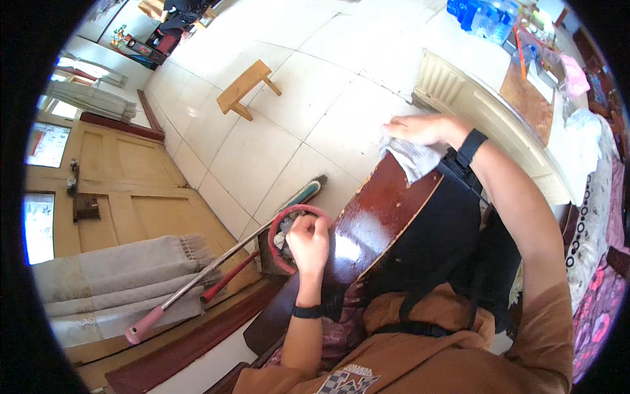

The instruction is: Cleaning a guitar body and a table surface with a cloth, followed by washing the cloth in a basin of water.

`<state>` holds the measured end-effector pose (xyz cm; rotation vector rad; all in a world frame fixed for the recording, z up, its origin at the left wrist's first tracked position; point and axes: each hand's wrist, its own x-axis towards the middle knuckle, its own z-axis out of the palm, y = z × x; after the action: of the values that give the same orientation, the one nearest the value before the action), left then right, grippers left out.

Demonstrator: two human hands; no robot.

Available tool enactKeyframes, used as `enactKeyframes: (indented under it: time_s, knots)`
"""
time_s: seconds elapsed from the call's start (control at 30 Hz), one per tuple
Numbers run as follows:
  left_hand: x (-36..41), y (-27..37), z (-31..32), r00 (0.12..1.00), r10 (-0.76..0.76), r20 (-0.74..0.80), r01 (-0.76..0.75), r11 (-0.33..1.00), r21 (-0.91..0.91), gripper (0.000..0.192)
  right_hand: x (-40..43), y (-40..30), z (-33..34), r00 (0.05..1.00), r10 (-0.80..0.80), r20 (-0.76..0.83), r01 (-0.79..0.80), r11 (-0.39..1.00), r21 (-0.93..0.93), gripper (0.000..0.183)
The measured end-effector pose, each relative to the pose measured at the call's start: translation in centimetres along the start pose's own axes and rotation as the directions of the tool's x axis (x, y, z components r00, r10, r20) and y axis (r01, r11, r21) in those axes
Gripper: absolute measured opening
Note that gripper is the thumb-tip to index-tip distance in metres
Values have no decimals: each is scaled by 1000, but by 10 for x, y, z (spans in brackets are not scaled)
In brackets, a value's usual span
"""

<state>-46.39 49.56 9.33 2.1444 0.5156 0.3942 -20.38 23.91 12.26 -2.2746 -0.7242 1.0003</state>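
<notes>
My right hand (424, 129) presses a grey-white cloth (416, 157) over the far end of a glossy dark-red wooden armrest or bench board (389, 202). Light reflects off the board, and its edges show worn, paler wood. Curled into a loose fist, my left hand (309, 241) is by the board's left edge, in front of a round bin with a red rim (280, 216). Crumpled waste (280, 240) shows inside the bin. I see nothing in the left hand, though its palm side is hidden. Both wrists wear black bands.
Beside the bin lean a broom (187, 290) with a pink grip and a red handle (229, 278). A small wooden stool (248, 91) stands on the tiled floor. At right is a cabinet (482, 103) with cluttered top; a person (179, 17) is far off.
</notes>
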Motion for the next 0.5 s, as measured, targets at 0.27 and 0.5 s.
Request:
enactKeyframes:
  time_s: [0.27, 0.5]
  knots:
    - [-3, -10, -5, 985, -148, -92, 138, 985, -102, 18, -27, 13, 10, 986, 132, 106, -167, 683, 711, 62]
    - [-4, 0, -6, 967, -226, -121, 190, 948, -256, 20, -38, 38, 29, 987, -60, -149, 137, 802, 582, 61]
